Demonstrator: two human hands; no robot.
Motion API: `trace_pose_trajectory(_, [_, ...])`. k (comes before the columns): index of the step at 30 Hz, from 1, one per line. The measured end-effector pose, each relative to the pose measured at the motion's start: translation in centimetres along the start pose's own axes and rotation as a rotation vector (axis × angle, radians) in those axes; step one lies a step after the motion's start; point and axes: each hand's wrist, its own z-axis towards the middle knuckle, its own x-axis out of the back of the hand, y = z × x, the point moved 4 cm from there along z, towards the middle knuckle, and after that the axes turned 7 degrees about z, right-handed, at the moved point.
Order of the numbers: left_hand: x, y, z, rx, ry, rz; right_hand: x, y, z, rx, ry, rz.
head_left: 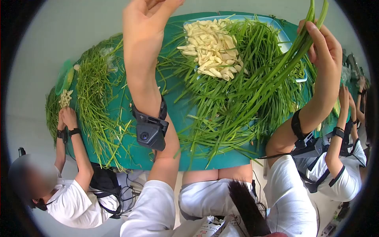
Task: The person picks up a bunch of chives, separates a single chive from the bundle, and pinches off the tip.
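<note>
My right hand (325, 45) is closed around long green stalks (290, 59), pinched between thumb and fingers at the upper right. Their lower ends trail down over the pile of green stalks (221, 114). My left hand (152, 12) is raised at the top edge, where the frame cuts off its fingertips. Whether it holds anything cannot be seen. Between my arms, short pale cream pieces (213, 47) lie heaped beside the greens on a light blue tray (282, 33).
A green table (173, 110) carries another long heap of greens (92, 87) on the left. A person there handles pale pieces (65, 98) near a green mesh bag (65, 75). Other people's arms (341, 126) reach in at the right. Wrist cameras (152, 132) sit on my forearms.
</note>
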Motion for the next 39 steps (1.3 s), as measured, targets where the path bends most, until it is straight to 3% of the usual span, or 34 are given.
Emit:
trace_pose_trajectory(3, [0.1, -0.7, 0.1, 0.021, -0.019, -0.035, -0.4, 0.5, 0.0, 0.007, -0.033, -0.015])
trace_pose_trajectory(6, [0.2, -0.9, 0.4, -0.048, -0.038, -0.102, -0.4, 0.3, -0.2, 0.028, 0.106, 0.088])
trace_pose_trajectory(8, [0.3, -0.2, 0.1, -0.013, -0.010, -0.029, -0.3, -0.1, -0.3, 0.006, 0.019, -0.028])
trace_pose_trajectory(14, [0.4, -1.0, 0.3, -0.059, 0.015, -0.053, -0.6, 0.2, -0.2, 0.016, -0.037, 0.017])
trace_pose_trajectory(21, [0.6, -1.6, 0.5, 0.010, -0.007, 0.005, -0.3, -0.1, -0.3, 0.026, -0.019, -0.027])
trace_pose_trajectory(26, [1.3, -2.7, 1.0, -0.123, -0.048, -0.060, -0.2, -0.1, -0.3, 0.003, 0.000, 0.041])
trace_pose_trajectory(39, [0.6, -2.5, 0.9, -0.137, -0.041, -0.027, 0.0, -0.1, -0.2, 0.002, -0.004, 0.043])
